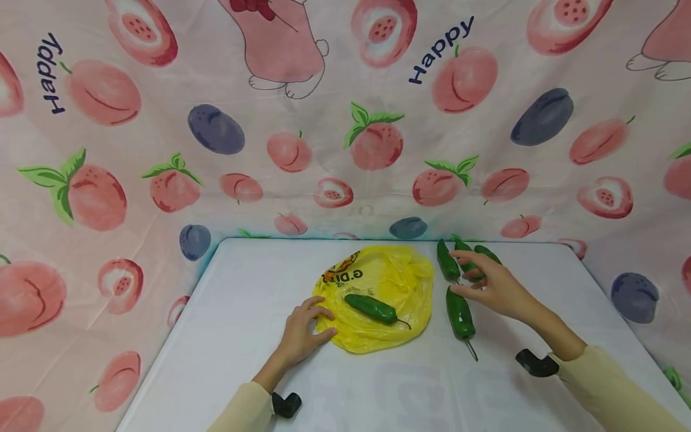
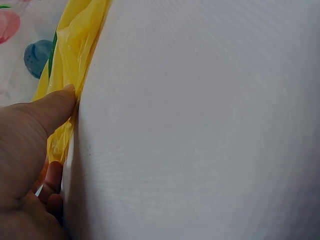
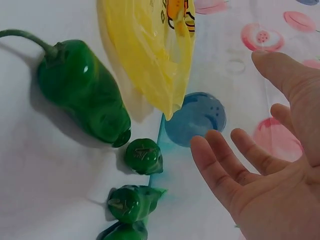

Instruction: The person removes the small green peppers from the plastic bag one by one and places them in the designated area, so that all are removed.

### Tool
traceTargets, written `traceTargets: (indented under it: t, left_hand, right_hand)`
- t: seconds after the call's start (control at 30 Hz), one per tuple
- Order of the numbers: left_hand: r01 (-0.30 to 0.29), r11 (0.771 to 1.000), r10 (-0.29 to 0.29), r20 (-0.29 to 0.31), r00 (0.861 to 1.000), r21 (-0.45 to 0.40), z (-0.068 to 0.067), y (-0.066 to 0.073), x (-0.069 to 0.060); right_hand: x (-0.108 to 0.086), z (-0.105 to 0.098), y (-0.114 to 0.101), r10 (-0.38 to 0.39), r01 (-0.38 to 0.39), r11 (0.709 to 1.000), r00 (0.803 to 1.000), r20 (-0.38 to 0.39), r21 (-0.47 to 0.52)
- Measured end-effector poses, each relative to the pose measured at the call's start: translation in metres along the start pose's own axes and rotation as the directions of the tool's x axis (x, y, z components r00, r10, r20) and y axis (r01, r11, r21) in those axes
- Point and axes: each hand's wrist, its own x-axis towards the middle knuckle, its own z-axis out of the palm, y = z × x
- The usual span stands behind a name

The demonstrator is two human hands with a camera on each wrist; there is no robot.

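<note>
A yellow plastic bag (image 1: 388, 336) with dark print lies flat on the table, and a green chili pepper (image 1: 370, 308) rests on top of it. My left hand (image 1: 303, 330) touches the bag's left edge, fingers spread and thumb at the near side; in the left wrist view the thumb (image 2: 57, 107) rests on the yellow plastic. To the right of the bag, my right hand (image 1: 493, 288) hovers over more peppers with parted fingers, holding nothing. Nearest it lies a pepper (image 1: 460, 315) with its stem toward me. Behind that are three peppers, including the leftmost one (image 1: 447, 261), partly hidden by the hand.
The white table (image 1: 237, 288) ends at the back against a hanging cloth (image 1: 324, 132) printed with peaches and blue fruit. Black wrist pieces (image 1: 286, 405) show below both forearms.
</note>
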Motion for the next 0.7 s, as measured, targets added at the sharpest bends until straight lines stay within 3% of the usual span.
traceTargets:
  t: [0.7]
  left_hand:
    - [-0.009, 1.000, 0.009, -0.001, 1.000, -0.010, 0.000, -0.001, 0.000]
  right_hand:
    - [0.044, 0.033, -0.021, -0.103, 0.088, 0.992, 0.981, 0.166, 0.096]
